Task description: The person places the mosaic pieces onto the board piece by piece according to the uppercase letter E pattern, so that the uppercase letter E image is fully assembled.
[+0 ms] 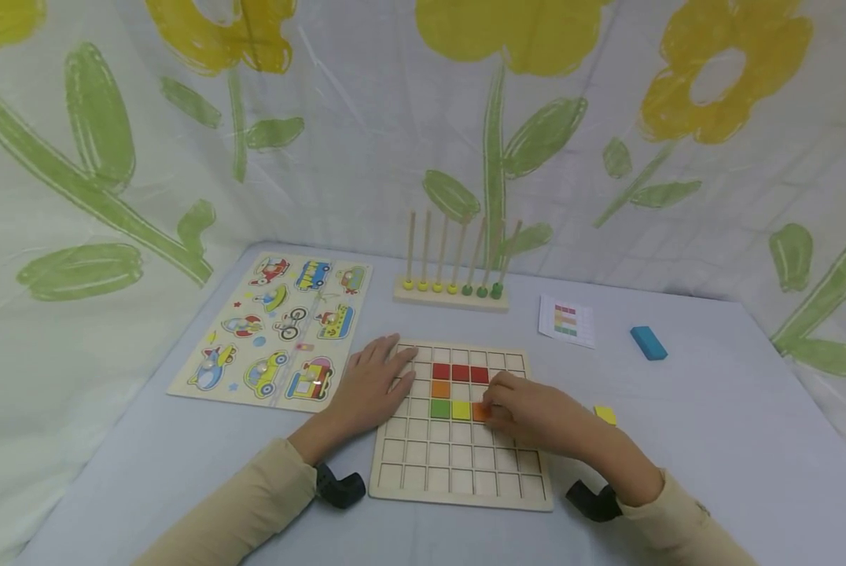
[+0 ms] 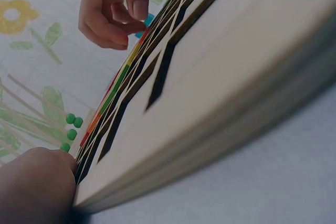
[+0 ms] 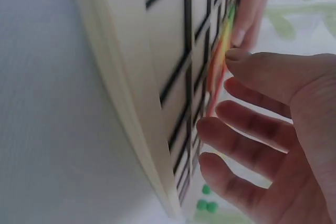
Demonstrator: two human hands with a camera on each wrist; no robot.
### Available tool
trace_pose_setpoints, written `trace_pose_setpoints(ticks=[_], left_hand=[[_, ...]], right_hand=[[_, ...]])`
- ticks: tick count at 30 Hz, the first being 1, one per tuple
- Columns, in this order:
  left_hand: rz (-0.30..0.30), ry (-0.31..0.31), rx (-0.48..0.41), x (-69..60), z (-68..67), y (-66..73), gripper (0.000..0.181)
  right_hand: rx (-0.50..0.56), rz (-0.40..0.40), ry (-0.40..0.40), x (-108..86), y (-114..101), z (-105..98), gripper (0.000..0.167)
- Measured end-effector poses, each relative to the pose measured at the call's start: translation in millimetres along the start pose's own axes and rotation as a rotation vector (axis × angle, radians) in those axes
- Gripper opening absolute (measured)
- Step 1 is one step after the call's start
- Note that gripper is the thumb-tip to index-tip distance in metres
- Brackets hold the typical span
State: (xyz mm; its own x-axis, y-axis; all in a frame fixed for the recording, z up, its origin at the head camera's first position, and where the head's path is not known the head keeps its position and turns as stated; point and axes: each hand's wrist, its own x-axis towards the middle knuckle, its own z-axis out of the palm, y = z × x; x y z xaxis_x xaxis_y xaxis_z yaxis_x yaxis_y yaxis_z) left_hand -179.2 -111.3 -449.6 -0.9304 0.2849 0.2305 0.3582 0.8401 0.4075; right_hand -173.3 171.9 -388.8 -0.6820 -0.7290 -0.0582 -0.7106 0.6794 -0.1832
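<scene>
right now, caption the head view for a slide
Right grip at an orange square tile on a pale wooden grid board

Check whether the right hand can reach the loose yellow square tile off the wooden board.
Likely yes: the loose yellow tile lies beside the right forearm, nothing between; the right hand need only draw back.

We have a white hanging sheet [image 1: 366, 141] rising behind the pale tabletop [image 1: 706, 440], wrapping both sides, and look at those big yellow flowers [image 1: 508, 31], green stems [image 1: 494, 141] and leaves [image 1: 546, 137]! We see soft light catching its creases.
</scene>
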Motion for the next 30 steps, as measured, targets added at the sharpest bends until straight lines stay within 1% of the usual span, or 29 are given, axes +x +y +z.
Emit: trace_pose_setpoints(ticks=[4, 7, 10, 14, 17, 19, 21, 23, 28, 30], left_hand=[[-0.001, 0.003, -0.004, -0.4, 1.0, 0.0, 0.045], [-0.005, -0.001, 0.002, 0.0, 1.2, 0.3, 0.045], [-0.001, -0.001, 0.014, 0.7, 0.5, 0.7, 0.045], [0.012, 0.008, 0.018, 2.2, -1.0, 1.1, 0.046], [0.011, 0.006, 0.021, 2.8, -1.5, 0.4, 0.046], [0.008, 0.004, 0.024, 2.7, -1.2, -0.6, 0.046], [0.004, 0.002, 0.026, 2.5, -0.5, -1.8, 0.046], [0.001, 0.004, 0.025, 2.3, 0.5, -2.7, 0.046], [0.002, 0.010, 0.016, 1.6, 3.1, -3.8, 0.046], [0.002, 0.009, 0.014, 1.1, 3.9, -3.9, 0.046]], right_hand=[[0.006, 0.082, 0.017, -17.4, 12, -7, 0.019], [0.027, 0.135, 0.052, -36.7, 26, -15, 0.022], [0.042, 0.193, 0.063, -58.1, 42, -21, 0.024], [0.076, 0.304, -0.008, -83.3, 61, -27, 0.026], [0.096, 0.339, -0.057, -95.1, 71, -26, 0.030], [0.102, 0.344, -0.067, -99.5, 76, -24, 0.031], [0.094, 0.335, -0.058, -101.4, 79, -21, 0.032], [0.074, 0.322, -0.033, -101.9, 82, -17, 0.032], [0.009, 0.253, 0.050, -101.3, 87, -10, 0.031], [-0.004, 0.249, 0.071, -101.9, 89, -9, 0.032]])
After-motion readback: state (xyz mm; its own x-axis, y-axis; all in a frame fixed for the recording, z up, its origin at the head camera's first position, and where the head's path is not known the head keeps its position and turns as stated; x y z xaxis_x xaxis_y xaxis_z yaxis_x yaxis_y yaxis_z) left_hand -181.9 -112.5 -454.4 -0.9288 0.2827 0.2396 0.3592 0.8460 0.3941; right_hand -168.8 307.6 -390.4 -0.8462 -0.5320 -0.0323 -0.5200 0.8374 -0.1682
